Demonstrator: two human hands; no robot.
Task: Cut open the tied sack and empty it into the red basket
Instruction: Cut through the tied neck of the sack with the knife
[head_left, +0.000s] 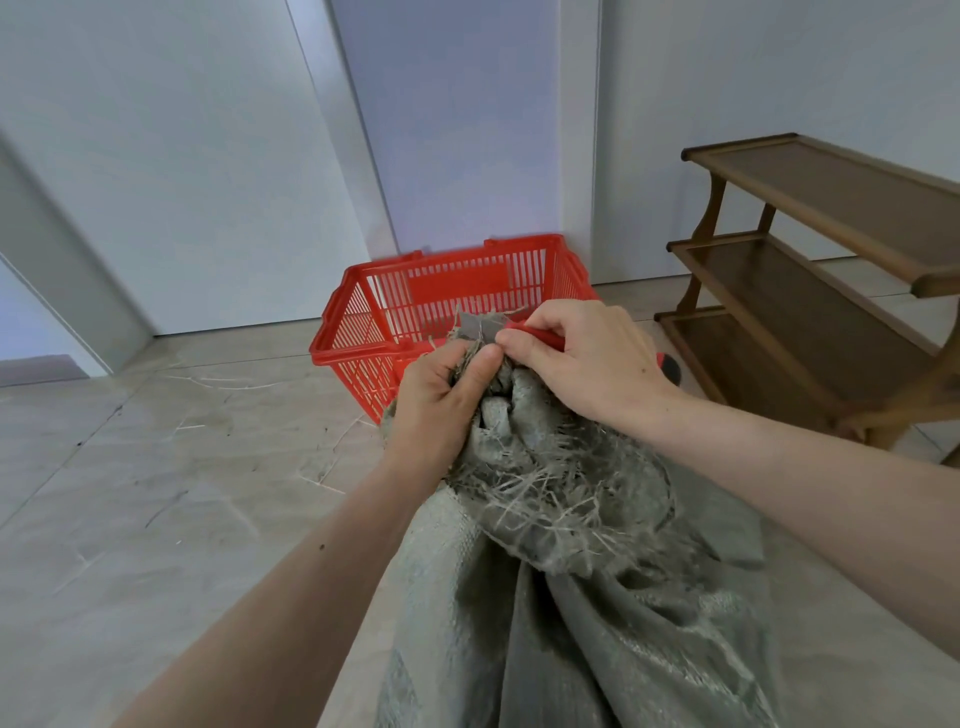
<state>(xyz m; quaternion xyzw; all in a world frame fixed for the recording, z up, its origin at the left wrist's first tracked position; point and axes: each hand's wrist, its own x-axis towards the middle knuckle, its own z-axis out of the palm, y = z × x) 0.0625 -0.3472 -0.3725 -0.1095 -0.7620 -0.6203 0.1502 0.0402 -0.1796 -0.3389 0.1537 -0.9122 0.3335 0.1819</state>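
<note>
A grey woven sack (582, 613) stands in front of me, its frayed top bunched into a neck. My left hand (441, 405) is clenched around that neck from the left. My right hand (582, 353) grips a red-handled cutter (540, 335), its blade at the top of the bunched neck, right beside my left thumb. The blade tip is hidden among loose fibres. Just behind the sack, the red basket (363, 312) sits on the floor. What I can see of its inside holds nothing.
A brown wooden three-tier shelf (810, 291) stands at the right against the white wall. A white door (457, 124) is behind the basket. Loose straw-like fibres (228, 384) lie scattered on the tiled floor at the left.
</note>
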